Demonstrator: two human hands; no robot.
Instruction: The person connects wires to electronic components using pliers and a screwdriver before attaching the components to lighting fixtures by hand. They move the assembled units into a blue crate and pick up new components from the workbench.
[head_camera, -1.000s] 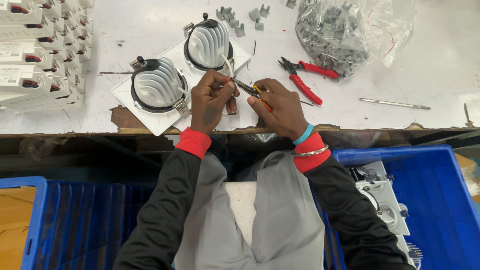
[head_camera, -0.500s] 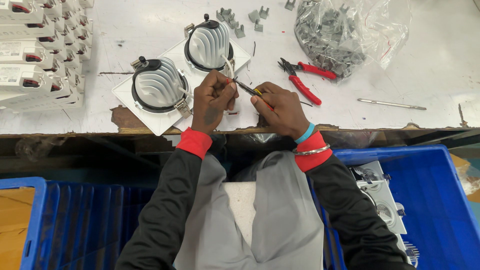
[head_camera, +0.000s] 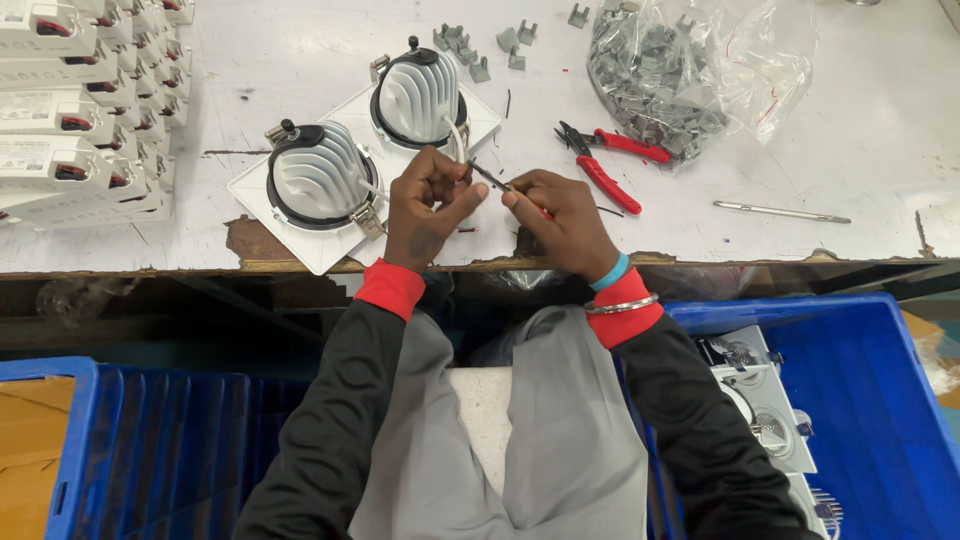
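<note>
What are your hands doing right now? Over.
Left hand pinching white wire from twin downlight fixture. Right hand holding small tool to it. Red pliers lying alongside.

A worn white workbench (head_camera: 300, 60) with a chipped front edge fills the upper view under even light. Below it, blue plastic crates (head_camera: 150, 450) stand on both sides.

Hands (head_camera: 490, 205) at fixture wire (head_camera: 458, 140) — pinching.

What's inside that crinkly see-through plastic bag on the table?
The clear plastic bag is stuffed with small grey plastic clips, like the loose grey clips lying beside it. The ones deep in the pile are covered, so they cannot be counted.
</note>
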